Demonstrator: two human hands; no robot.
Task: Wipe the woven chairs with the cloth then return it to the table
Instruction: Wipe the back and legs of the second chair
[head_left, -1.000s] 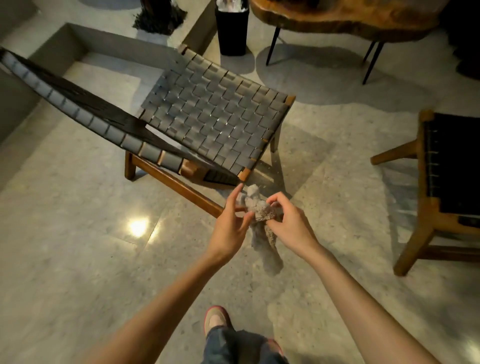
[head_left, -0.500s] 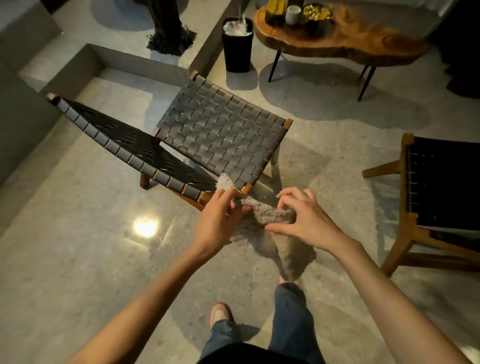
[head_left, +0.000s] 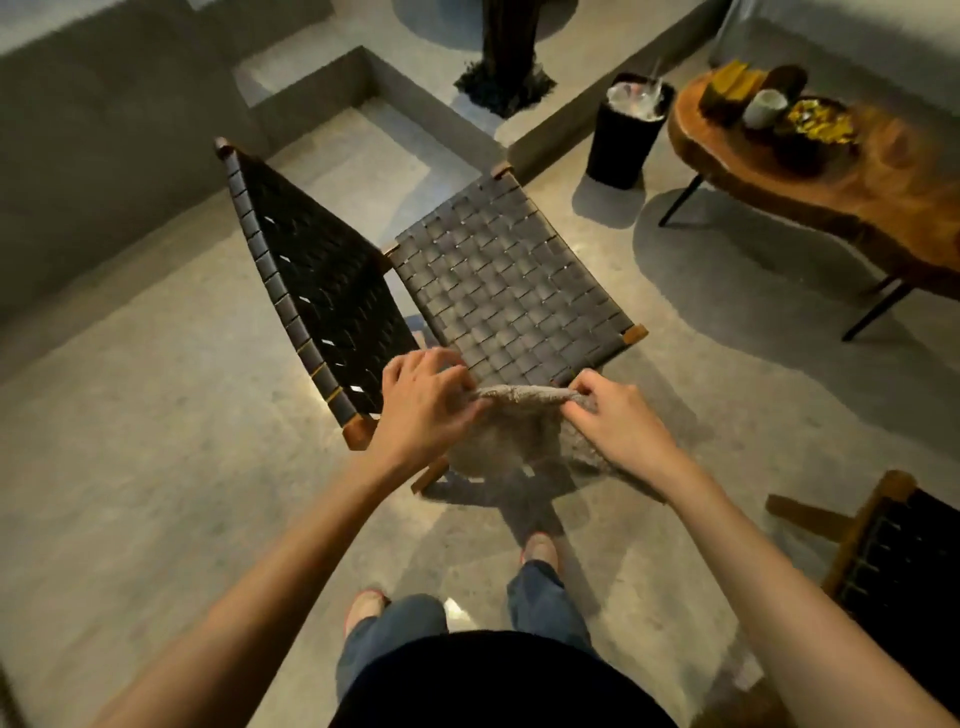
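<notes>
Pinching cloth between both hands, stretched taut

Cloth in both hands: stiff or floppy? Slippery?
Likely floppy: the cloth sags below the edge stretched between left hand and right hand. Probably light: pinches alone carry it. Fuzzy texture suggests little slip.

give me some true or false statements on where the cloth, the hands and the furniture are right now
1. The left hand and the right hand both grip the cloth, stretched between them. True.
2. A black bin stands on the floor beside the wooden table. True.
3. The cloth lies on the wooden table. False: it is held up in front of the woven chair.
4. A white cup sits on the chair's seat. False: the cup is on the table.
</notes>
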